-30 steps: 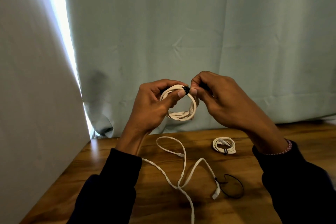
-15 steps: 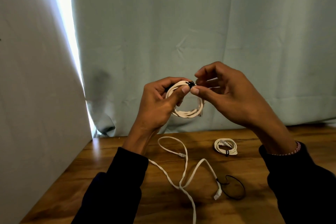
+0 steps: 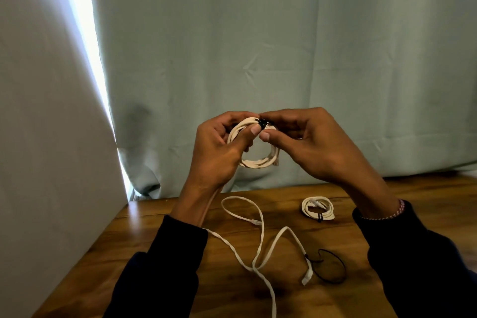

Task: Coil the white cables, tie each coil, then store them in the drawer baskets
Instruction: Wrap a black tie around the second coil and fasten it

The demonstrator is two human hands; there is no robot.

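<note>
My right hand (image 3: 307, 142) has returned to pinch the black tie (image 3: 262, 122) on the coil (image 3: 254, 147) my left hand (image 3: 219, 147) grips; tying is nearly finished.

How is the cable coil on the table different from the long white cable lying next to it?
The tied coil is wound into a compact ring; the loose cable sprawls in open loops across the table. A black tie binds the coil; the loose cable is not wound or bound, though a black band lies by its end. The coil sits far right; the loose cable runs to the near edge. Both are white and flat on the wood, touched by neither hand.
</note>
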